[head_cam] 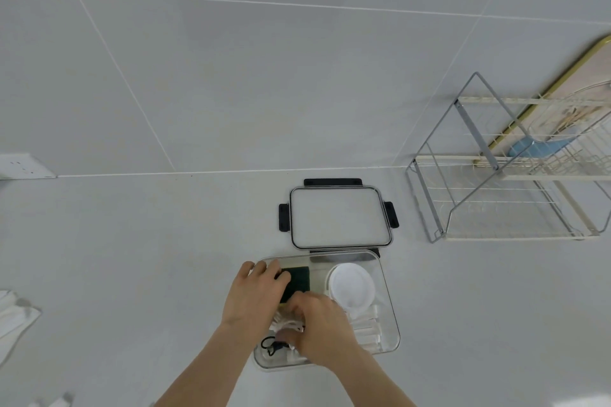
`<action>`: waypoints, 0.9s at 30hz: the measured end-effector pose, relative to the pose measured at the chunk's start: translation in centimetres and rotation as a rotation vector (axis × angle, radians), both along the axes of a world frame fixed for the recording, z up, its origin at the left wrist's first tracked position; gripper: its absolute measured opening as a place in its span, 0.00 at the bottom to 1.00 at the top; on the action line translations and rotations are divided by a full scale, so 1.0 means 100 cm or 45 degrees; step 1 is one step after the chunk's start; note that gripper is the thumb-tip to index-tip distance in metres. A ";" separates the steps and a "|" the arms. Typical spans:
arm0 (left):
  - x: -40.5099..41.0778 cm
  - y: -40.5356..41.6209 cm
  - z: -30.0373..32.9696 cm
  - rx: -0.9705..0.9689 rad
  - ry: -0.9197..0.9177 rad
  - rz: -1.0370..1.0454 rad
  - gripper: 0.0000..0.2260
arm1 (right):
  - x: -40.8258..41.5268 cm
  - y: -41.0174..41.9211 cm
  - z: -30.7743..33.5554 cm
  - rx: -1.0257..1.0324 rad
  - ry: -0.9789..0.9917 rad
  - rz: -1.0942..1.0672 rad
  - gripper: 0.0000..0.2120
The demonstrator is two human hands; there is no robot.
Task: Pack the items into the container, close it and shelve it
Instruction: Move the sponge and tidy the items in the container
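Note:
A clear rectangular container point(391, 317) stands on the white counter in front of me. Inside it lie a dark green sponge point(297, 281), a white round lid or cup point(352, 286), white folded pieces point(367, 330) and a black cord point(272, 345). My left hand point(256, 294) rests on the sponge at the container's left side. My right hand point(319, 327) presses down on white cloth-like material point(287, 324) in the container's middle, fingers curled on it. The clear lid point(340, 216) with black latches lies flat just behind the container.
A wire dish rack point(506, 175) stands at the right against the wall, holding a blue item point(535, 145) and a board point(568, 86). White cloth point(13, 317) lies at the left edge. A wall socket point(23, 167) sits at the far left.

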State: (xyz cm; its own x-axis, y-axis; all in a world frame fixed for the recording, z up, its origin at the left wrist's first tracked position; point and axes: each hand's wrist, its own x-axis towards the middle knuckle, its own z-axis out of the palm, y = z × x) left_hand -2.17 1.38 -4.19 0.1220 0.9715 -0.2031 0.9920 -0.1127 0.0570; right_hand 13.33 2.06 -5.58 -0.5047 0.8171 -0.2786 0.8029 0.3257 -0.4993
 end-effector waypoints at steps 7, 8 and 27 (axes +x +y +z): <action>-0.006 -0.002 -0.001 0.016 -0.067 0.001 0.30 | 0.000 0.001 -0.002 -0.004 -0.007 0.054 0.17; -0.007 -0.002 -0.001 0.019 -0.070 0.003 0.30 | 0.003 0.001 -0.001 -0.004 0.019 0.036 0.17; -0.012 -0.004 -0.003 0.047 -0.156 -0.067 0.25 | 0.013 -0.007 -0.001 -0.171 0.050 0.141 0.18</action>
State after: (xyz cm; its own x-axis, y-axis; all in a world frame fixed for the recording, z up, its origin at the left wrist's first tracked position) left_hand -3.37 0.94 -4.48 0.1950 0.9696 -0.1479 0.9704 -0.1688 0.1725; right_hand 14.65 1.39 -5.71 -0.6022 0.7128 -0.3596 0.7448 0.3394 -0.5745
